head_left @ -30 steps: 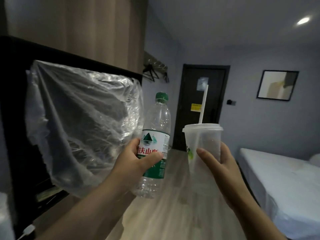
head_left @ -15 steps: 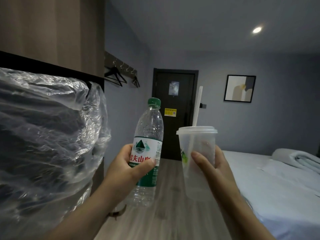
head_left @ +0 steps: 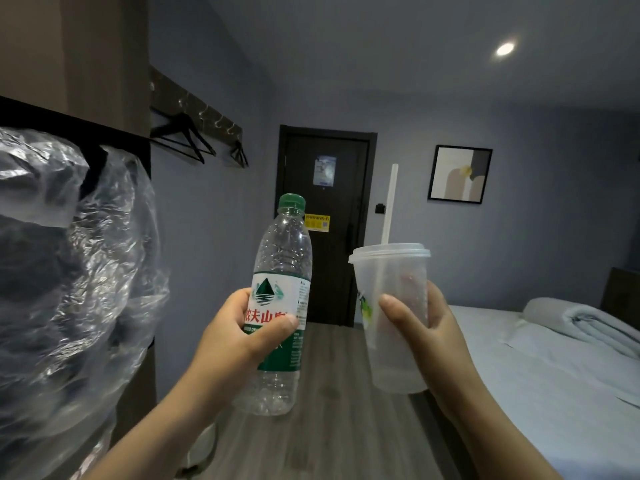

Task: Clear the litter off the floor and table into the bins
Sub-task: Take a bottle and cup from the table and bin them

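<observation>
Head view: two litter items held, one per hand, above the floor (head_left: pixel 329 427).
The left hand (head_left: pixel 242 336) is clamped around the label of the bottle (head_left: pixel 280 282), whose long axis is upright with the cap on top. The right hand (head_left: pixel 426 327) is wrapped around the lidded cup (head_left: pixel 391 289), also upright, with its straw (head_left: pixel 389 206) pointing up. The bottle is just left of the cup, not touching. No bin is in view, so it cannot be told which hand is nearer to one.
</observation>
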`<move>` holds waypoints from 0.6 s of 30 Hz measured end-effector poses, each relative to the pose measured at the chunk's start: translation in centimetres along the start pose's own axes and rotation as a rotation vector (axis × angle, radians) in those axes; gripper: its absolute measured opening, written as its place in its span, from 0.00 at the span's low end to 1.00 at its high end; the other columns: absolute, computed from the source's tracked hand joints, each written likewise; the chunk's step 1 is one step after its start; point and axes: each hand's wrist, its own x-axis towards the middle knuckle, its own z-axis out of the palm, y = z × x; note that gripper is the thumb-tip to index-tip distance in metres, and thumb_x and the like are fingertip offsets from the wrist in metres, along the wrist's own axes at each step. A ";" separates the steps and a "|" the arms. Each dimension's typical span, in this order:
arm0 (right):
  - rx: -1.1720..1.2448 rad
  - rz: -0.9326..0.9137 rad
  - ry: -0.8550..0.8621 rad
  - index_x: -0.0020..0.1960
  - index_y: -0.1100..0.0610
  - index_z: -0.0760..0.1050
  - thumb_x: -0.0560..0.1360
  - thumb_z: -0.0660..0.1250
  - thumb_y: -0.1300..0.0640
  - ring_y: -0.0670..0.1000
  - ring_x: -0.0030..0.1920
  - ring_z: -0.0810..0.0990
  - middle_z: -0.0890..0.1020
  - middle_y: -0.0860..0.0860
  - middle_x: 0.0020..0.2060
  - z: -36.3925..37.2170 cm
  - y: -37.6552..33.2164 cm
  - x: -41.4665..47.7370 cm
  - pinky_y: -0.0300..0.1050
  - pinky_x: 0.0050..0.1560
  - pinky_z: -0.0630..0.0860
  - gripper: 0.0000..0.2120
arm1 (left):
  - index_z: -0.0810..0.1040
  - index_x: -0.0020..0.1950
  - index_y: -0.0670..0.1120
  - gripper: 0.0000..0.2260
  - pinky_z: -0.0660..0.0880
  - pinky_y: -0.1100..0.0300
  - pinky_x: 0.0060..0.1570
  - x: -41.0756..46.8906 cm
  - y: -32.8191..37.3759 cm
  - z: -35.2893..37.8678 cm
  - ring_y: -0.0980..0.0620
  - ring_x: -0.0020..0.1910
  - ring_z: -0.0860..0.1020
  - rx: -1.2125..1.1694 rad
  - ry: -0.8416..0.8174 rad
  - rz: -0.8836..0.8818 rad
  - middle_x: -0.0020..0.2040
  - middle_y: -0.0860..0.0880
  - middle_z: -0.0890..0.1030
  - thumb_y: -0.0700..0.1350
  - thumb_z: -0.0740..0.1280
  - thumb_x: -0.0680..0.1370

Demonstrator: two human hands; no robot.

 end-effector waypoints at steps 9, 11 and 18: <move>0.050 0.034 0.028 0.56 0.32 0.68 0.55 0.69 0.30 0.40 0.47 0.82 0.80 0.36 0.46 -0.6 10.4 12.6 0.40 0.37 0.80 0.30 | 0.77 0.53 0.55 0.27 0.80 0.45 0.49 13.2 -6.0 4.0 0.50 0.46 0.84 0.084 0.038 -0.010 0.48 0.51 0.85 0.60 0.72 0.56; 0.060 0.042 0.028 0.56 0.33 0.69 0.54 0.69 0.30 0.41 0.47 0.82 0.80 0.36 0.46 -1.1 12.4 16.0 0.41 0.38 0.80 0.31 | 0.76 0.54 0.55 0.28 0.79 0.43 0.51 16.5 -7.0 5.3 0.50 0.47 0.84 0.113 0.060 -0.024 0.48 0.51 0.85 0.60 0.72 0.55; 0.083 0.045 -0.001 0.59 0.36 0.69 0.56 0.70 0.31 0.45 0.47 0.82 0.80 0.41 0.49 -2.2 19.2 27.2 0.43 0.40 0.80 0.33 | 0.76 0.54 0.56 0.24 0.80 0.45 0.50 27.1 -10.9 7.8 0.53 0.45 0.84 0.181 0.126 -0.051 0.48 0.53 0.85 0.56 0.73 0.60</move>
